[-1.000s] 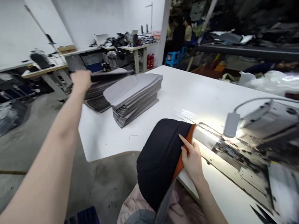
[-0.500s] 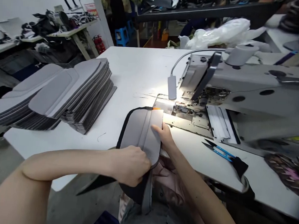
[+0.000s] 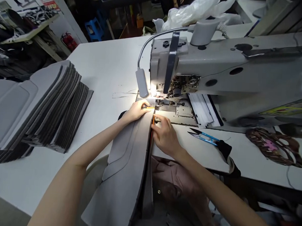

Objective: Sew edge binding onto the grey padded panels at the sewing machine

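A long grey padded panel (image 3: 128, 155) with stitched seams stretches from my lap up to the sewing machine (image 3: 166, 56). My left hand (image 3: 137, 111) grips its far end just left of the needle area, thumb along an orange strip (image 3: 150, 108). On the panel's right edge, my right hand (image 3: 166, 135) pinches the layers, where more orange shows beside the fingertips. The panel's end lies at the presser foot; whether it is under the foot I cannot tell. Black material (image 3: 122, 115) peeks out beyond my left wrist.
Stacks of similar grey panels (image 3: 52, 104) stand on the white table (image 3: 102, 70) at the left. Blue-handled thread snips (image 3: 206, 138) lie to the right of my right hand, near a brown patterned item (image 3: 273, 146). A lamp (image 3: 141, 83) hangs beside the machine head.
The panel has moved up to the machine's needle area and now lies lengthwise. My left hand has gone from its near end to its far end; my right hand grips the right edge.
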A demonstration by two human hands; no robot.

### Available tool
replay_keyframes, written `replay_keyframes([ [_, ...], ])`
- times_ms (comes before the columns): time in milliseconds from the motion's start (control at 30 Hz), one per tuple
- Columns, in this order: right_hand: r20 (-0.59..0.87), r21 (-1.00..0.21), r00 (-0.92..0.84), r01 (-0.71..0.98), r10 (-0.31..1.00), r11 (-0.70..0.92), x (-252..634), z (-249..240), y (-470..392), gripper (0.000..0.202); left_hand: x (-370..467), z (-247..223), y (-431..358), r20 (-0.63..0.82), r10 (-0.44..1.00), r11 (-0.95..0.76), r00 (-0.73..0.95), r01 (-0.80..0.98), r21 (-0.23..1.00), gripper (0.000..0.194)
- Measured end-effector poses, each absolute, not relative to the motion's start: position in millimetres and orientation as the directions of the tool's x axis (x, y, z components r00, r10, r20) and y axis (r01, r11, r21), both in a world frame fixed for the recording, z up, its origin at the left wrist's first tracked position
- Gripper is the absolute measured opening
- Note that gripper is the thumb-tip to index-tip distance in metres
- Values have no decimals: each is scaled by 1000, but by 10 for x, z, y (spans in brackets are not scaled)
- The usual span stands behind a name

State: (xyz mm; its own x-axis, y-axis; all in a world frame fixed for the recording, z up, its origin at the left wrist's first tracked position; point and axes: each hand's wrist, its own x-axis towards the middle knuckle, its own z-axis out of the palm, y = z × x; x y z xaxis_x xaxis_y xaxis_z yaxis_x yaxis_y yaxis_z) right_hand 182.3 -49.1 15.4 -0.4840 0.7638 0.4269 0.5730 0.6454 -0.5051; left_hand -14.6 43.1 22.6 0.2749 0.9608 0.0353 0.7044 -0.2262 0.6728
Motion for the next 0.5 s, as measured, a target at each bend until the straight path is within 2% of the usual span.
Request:
replay_keyframes([
  [100,534,-211,-689,451,489,867,1995,92,-467,28,-71,202,476,42,969,-208,245,706,677,12],
  [167,533,-105,-731,442,425,891,2029,47,-419,32,-27,194,513,50,967,-215,249,697,684,12],
  [267,526,-60,-732,475,432,878,2017,5,-351,34,11,189,563,65,971,-210,229,693,689,13],
  [500,529,-83,-694,530,488,844,2002,-41,-253,41,25,141,701,34,977,-172,209,688,705,16],
])
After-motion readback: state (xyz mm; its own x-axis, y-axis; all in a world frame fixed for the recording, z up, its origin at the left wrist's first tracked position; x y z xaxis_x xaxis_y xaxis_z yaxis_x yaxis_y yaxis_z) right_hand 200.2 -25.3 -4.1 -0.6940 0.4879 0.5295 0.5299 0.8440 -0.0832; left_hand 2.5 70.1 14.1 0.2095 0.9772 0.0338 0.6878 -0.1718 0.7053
